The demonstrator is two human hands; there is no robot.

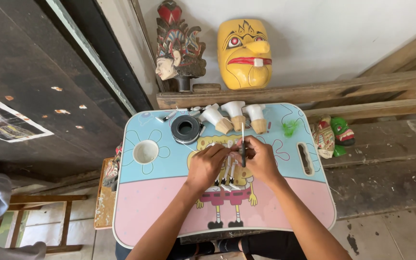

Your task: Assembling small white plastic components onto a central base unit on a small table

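Both hands meet over the middle of a small cartoon-printed bench (150, 202), blue at the far half and pink at the near half. The left hand (205, 166) has its fingers (216, 150) curled in and pinched on something small that cannot be made out. The right hand (261, 161) has its fingers (247, 144) closed around a thin dark tool (242, 144) that stands nearly upright between the two hands.

Directly under the hands lies a row of small white sticks (227, 175), partly hidden by the knuckles. Just beyond the hands, toward the far edge of the bench, stand three white-and-tan carved pieces (234, 118) side by side. To the left of them sits a black roll of tape (185, 128). Farther left of the hands, a white cup (146, 151) rests in a round recess of the bench. To the right of the hands there is a green tuft (290, 127).

Beyond the bench, a yellow mask (244, 53) and a carved painted head (179, 48) lean against the white wall on a wooden beam (343, 89).
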